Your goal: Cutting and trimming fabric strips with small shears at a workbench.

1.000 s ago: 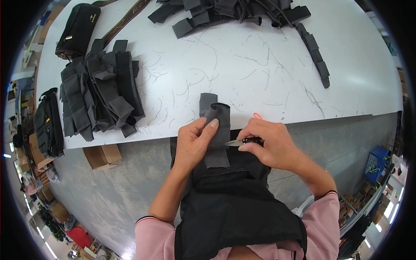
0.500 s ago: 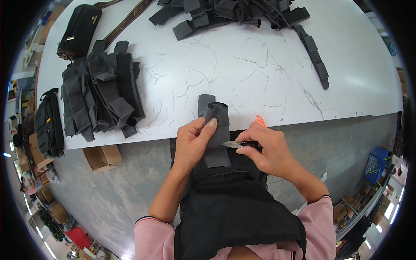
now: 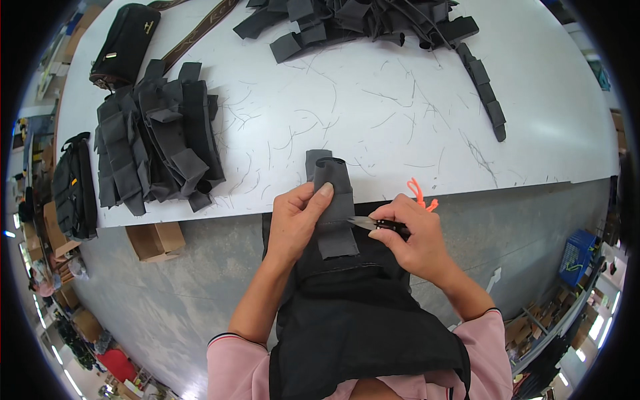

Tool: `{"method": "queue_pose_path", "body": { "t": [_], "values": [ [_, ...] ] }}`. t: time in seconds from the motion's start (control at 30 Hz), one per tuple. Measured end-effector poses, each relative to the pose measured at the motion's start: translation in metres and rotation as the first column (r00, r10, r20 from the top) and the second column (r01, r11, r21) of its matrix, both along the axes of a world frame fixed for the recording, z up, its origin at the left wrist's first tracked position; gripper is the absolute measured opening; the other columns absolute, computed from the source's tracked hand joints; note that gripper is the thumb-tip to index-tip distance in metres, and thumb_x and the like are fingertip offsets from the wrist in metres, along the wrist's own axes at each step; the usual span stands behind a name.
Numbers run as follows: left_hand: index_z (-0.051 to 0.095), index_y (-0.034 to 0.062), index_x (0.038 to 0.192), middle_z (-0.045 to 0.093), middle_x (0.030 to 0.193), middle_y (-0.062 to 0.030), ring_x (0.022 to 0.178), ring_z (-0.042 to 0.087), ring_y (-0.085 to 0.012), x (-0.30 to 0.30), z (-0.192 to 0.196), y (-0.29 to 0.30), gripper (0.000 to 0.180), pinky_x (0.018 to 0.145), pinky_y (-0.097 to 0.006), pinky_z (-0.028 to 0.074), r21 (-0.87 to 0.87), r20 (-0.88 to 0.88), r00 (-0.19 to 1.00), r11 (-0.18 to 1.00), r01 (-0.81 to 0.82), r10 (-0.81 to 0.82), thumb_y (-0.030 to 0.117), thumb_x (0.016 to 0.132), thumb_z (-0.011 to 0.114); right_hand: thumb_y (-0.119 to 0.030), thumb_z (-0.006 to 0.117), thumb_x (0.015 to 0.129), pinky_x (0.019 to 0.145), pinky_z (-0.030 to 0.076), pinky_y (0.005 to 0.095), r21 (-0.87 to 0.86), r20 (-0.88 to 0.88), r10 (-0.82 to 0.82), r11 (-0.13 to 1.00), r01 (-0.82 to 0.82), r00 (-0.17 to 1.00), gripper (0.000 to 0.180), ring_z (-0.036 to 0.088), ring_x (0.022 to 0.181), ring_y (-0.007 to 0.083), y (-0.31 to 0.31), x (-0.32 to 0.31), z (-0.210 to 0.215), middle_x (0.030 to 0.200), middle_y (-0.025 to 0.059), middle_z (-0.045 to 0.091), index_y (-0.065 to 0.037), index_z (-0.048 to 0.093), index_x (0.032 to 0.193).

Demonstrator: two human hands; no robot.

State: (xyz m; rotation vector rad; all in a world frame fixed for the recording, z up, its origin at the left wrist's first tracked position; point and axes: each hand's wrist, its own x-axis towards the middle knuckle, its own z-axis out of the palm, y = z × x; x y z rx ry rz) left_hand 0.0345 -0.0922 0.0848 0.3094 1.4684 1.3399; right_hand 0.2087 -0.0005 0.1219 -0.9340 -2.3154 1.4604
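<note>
A folded dark grey fabric strip hangs over the table's front edge, its lower end above my black apron. My left hand pinches it, thumb on top. In my right hand are small black-handled thread snips, with an orange cord looped beyond the fingers. Their pointed blades are at the strip's right edge, near a cross seam; whether they touch it I cannot tell. Cut thread ends lie scattered over the white table.
A stack of grey strips lies at the table's left, beside a black pouch and a black backpack. More strips are heaped at the far side, with a single strip trailing right. An open cardboard box stands below the table.
My right hand has moved slightly right and down, drawing the snips' blades from over the strip to its right edge. The orange cord has swung out. My left hand keeps its hold.
</note>
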Motion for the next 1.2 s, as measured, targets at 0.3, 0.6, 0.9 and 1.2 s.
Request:
{"method": "queue_pose_path", "body": {
  "t": [0.3,0.6,0.9,1.2],
  "values": [
    [0.056,-0.0016,0.073,0.043,0.055,0.004,0.054,0.033,-0.0027,0.009,0.003,-0.002,0.023,0.046,-0.021,0.029,0.013,-0.514,0.858,1.0,-0.003,0.01,0.015,0.088,0.062,-0.009,0.073,0.073,0.053,0.043,0.0261,-0.019,-0.032,-0.129,0.992,0.128,0.991,0.024,0.055,0.058,0.0159,-0.003,-0.019,0.002,0.073,0.0054,0.055,-0.003,0.056,0.09],
    [0.064,-0.0028,0.084,0.061,0.058,-0.007,0.052,0.048,-0.0033,0.014,0.004,-0.001,0.013,0.047,-0.023,0.038,0.118,-0.734,0.673,0.993,-0.014,0.096,0.01,0.085,0.063,-0.003,0.065,0.076,0.059,0.043,0.0243,-0.431,-0.034,-0.266,0.874,0.226,0.963,0.018,0.053,0.064,0.0085,-0.003,-0.036,-0.033,0.066,0.0053,0.056,0.0,0.052,0.087],
    [0.063,-0.0021,0.079,0.05,0.053,0.0022,0.053,0.037,-0.001,0.009,0.001,-0.004,0.015,0.046,-0.02,0.031,0.05,-0.558,0.827,0.998,-0.04,0.061,0.011,0.087,0.063,0.003,0.059,0.08,0.058,0.041,0.0198,-0.615,0.03,-0.198,0.769,0.174,0.98,0.008,0.054,0.065,0.0047,0.005,-0.035,-0.023,0.071,0.0012,0.058,0.0,0.054,0.086],
    [0.056,-0.001,0.071,0.042,0.054,0.0054,0.054,0.032,-0.0013,0.008,-0.003,-0.003,0.024,0.046,-0.021,0.026,0.036,-0.496,0.866,0.998,-0.042,0.054,0.015,0.088,0.062,-0.006,0.066,0.077,0.059,0.044,0.024,-0.511,0.005,-0.223,0.837,0.194,0.975,0.017,0.055,0.063,0.0085,0.001,-0.033,-0.032,0.068,0.0056,0.06,0.002,0.056,0.088]
  ]
}}
